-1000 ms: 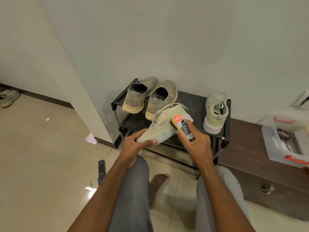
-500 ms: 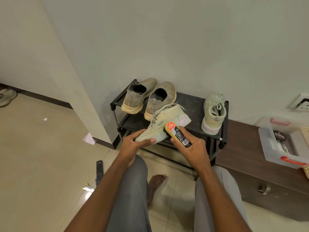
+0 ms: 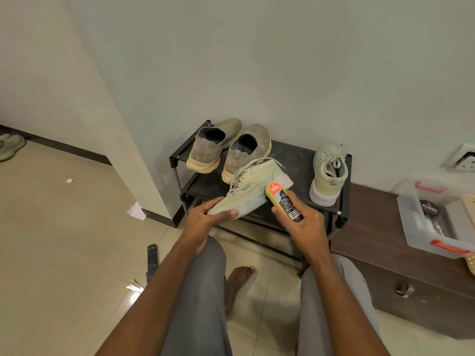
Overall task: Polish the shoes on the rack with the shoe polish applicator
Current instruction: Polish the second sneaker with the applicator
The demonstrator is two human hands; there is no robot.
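A pale green lace-up sneaker (image 3: 253, 185) is held in the air in front of the black shoe rack (image 3: 344, 191), toe to the left. My left hand (image 3: 205, 218) grips its toe from below. My right hand (image 3: 304, 222) holds the shoe polish applicator (image 3: 282, 200), a yellow sponge with an orange and black label, pressed against the sneaker's side near the sole. Its matching sneaker (image 3: 327, 173) stands on the rack's right end. A pair of tan slip-on shoes (image 3: 226, 149) sits on the rack's left end.
A brown cabinet (image 3: 401, 255) at the right carries a clear plastic box (image 3: 434, 219) with a round polish tin (image 3: 429, 208). A remote control (image 3: 152, 260) lies on the tiled floor at the left. My knees and a bare foot (image 3: 239, 278) are below the hands.
My right hand has slid the applicator along the sneaker's side, first toward the toe, then back toward the heel. My left hand keeps its hold on the toe.
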